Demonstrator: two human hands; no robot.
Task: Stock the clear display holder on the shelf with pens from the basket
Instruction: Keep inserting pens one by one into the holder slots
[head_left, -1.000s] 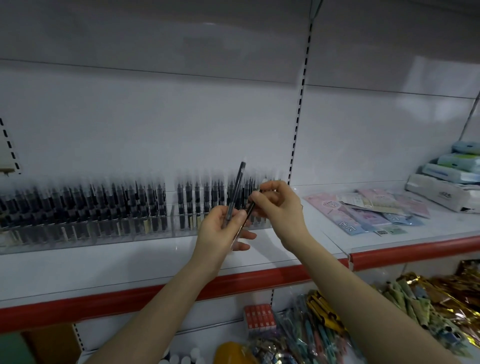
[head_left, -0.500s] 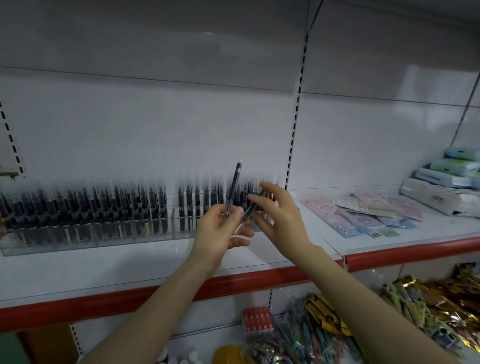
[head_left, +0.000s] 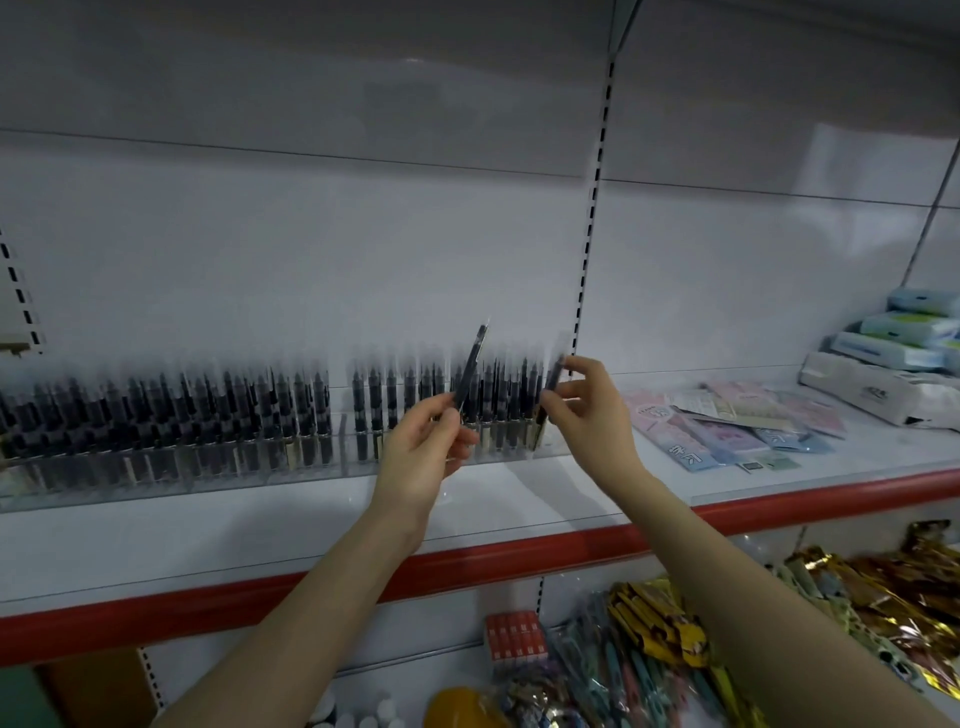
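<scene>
Shows the hands split apart since the earlier frame: right hand (head_left: 587, 415) now off the left hand (head_left: 418, 457) and out over the right end of the long clear plastic display holder (head_left: 156, 473), which sits on the white shelf with the red front edge (head_left: 260, 525). Takes one slim dark pen (head_left: 555, 375) along, pinched between thumb and fingertips, remaining fingers loosely spread. Leaves a second slim dark pen (head_left: 470, 371) in the left hand, fingers curled round its lower end, top tilted up and to the right, in front of the holder's right half.

Step in hand, by the look of it: seating the right-hand pen in a slot at the holder's right end.
- Bring it upright before lowering.
- Line up over a free slot, then drop straight down; no sideways sweep into the neighbours.
- Release only once seated.
- Hold the left-hand pen clear of the row meanwhile.

Hard to make out:
- Blurs the standing row of dark pens (head_left: 234, 410) badly; no telling slot walls or which slot is free.
- Shows a gap in the row just left of the left hand; free slots or a joint between sections, cannot tell.
- Hides the lower end of the right-hand pen against the row.
- Cannot tell whether the left hand holds more than one pen.
- No basket in view.
</scene>
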